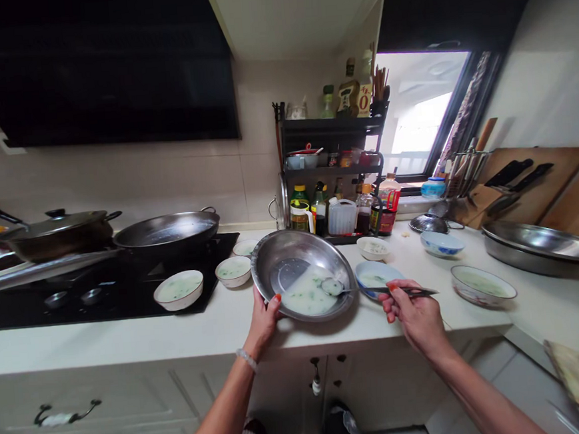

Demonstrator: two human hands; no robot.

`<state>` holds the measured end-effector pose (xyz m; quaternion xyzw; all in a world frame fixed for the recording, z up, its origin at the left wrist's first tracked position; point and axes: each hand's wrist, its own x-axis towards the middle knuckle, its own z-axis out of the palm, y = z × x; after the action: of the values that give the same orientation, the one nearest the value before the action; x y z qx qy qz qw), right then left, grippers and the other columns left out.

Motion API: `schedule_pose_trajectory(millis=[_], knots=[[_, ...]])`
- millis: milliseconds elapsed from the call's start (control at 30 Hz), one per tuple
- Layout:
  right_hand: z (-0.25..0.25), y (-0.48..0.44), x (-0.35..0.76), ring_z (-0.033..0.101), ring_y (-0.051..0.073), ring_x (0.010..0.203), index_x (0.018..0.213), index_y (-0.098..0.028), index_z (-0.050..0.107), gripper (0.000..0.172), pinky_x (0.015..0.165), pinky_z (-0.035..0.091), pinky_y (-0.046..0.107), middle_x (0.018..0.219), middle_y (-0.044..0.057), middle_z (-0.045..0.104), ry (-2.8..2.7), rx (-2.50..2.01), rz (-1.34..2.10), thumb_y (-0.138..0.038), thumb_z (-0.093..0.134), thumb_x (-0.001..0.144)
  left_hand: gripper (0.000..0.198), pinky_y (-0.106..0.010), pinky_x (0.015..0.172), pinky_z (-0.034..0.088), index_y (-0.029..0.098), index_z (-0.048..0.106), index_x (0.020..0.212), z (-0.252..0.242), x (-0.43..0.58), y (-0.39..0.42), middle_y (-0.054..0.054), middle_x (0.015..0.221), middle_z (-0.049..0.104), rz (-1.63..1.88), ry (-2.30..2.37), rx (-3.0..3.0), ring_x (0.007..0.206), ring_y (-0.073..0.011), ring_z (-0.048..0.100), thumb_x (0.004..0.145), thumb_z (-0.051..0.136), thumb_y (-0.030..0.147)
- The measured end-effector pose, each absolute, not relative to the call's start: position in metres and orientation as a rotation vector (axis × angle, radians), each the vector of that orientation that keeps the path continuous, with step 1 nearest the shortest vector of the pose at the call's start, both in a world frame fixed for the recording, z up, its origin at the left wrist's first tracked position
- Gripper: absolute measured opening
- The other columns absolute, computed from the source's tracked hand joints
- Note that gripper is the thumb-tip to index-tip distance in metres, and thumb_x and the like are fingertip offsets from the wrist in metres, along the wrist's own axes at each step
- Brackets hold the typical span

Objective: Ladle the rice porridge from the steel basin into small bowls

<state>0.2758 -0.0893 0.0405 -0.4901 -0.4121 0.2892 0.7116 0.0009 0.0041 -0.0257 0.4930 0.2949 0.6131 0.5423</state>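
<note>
A metal basin [268, 267] tilts toward me over the counter, with pale soup and green bits pooled on its near side. My left hand [266, 316] grips its rim at the near left, thumb on the inside edge. In my right hand [417, 314] is the handle of a ladle [332, 286], whose bowl dips into the soup. Just right of the basin, partly behind the ladle handle, is a blue-and-white bowl [374, 272] with some soup in it. Left of the basin stand soup-filled bowls, among them a white bowl [233, 271].
Another filled bowl [179, 291] sits at the black cooktop's [126, 303] edge. A wok [170, 230] and a lidded pan [65, 234] stand on the cooktop. To the right are a patterned bowl [483, 285] and a wide metal pan [537, 244]. Behind stands a condiment rack [332, 126].
</note>
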Motion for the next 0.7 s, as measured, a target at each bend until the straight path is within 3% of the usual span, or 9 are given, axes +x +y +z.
schedule_pose_trajectory(millis=[200, 700], knots=[[0.0391, -0.0885, 0.2778, 0.058, 0.013, 0.046, 0.089, -0.017, 0.056, 0.042, 0.035, 0.046, 0.022, 0.061, 0.003, 0.067, -0.905, -1.065, 0.668, -0.047, 0.076, 0.069, 0.089, -0.035, 0.069, 0.059, 0.035, 0.009, 0.15, -0.0244, 0.0001, 0.0028, -0.01, 0.145, 0.041, 1.435, 0.705, 1.174, 0.11, -0.0296, 0.057, 0.08, 0.063, 0.044], [0.0446, -0.0907, 0.2769, 0.057, 0.013, 0.045, 0.087, -0.017, 0.056, 0.042, 0.034, 0.044, 0.021, 0.059, 0.003, 0.067, -0.87, -1.043, 0.717, -0.045, 0.078, 0.065, 0.086, -0.034, 0.069, 0.058, 0.033, 0.015, 0.149, -0.0241, 0.0002, 0.003, -0.012, 0.14, 0.044, 1.447, 0.699, 1.178, 0.108, -0.0285, 0.057, 0.079, 0.064, 0.044]])
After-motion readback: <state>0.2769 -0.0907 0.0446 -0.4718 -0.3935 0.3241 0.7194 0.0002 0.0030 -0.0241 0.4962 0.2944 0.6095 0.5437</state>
